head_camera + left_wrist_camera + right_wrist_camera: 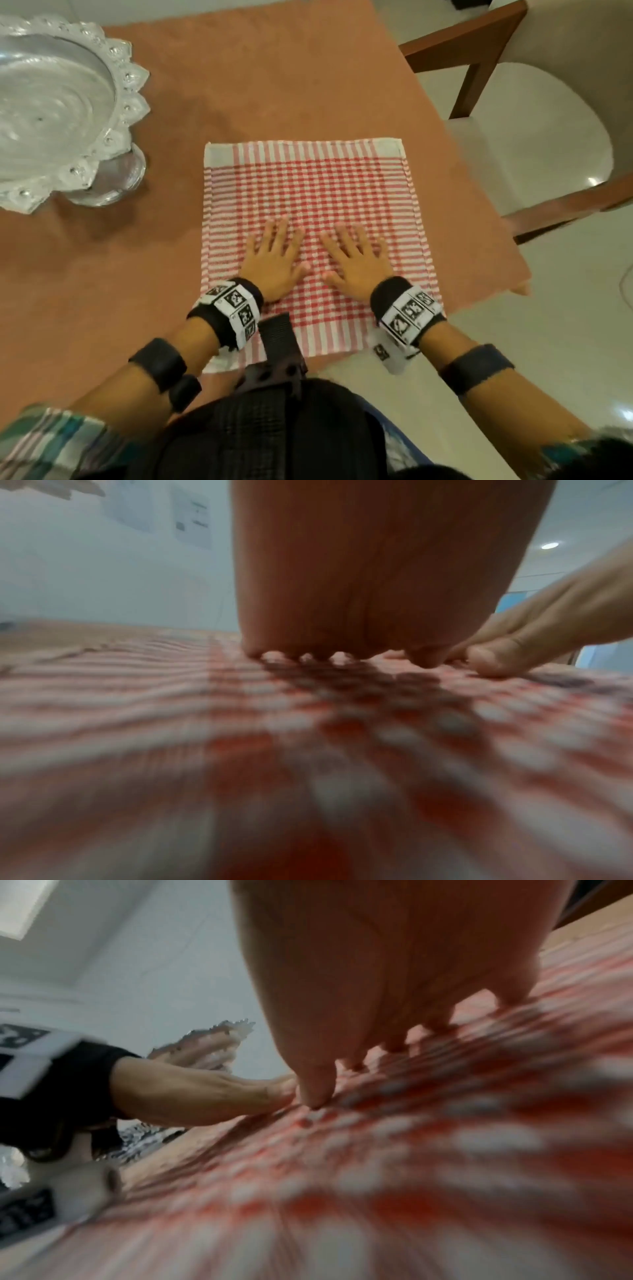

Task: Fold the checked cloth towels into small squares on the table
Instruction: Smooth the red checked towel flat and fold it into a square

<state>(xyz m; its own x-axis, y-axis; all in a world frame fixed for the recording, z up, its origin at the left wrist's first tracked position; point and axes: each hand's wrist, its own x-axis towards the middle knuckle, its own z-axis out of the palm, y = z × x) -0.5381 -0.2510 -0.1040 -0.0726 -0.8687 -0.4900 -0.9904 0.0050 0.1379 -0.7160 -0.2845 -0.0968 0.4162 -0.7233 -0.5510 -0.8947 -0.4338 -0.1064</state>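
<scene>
On the brown tabletop (308, 85), my left hand (274, 263) and right hand (356, 267) press flat, grip released, smoothing the red-and-white checked cloth towel (308, 181); next I'd pinch corners to fold.

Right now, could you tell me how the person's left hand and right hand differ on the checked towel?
The left hand lies on the checked towel's left half; the right hand on its right half. Their thumbs point inward at each other. Both lie flat with fingers spread, gripping nothing.

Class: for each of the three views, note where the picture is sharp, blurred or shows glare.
Head view: checked towel fairly sharp, glare on the floor by the chair. Left wrist view: towel smeared near the lens, left hand dim. Right wrist view: right hand soft, cloth blurred.
</scene>
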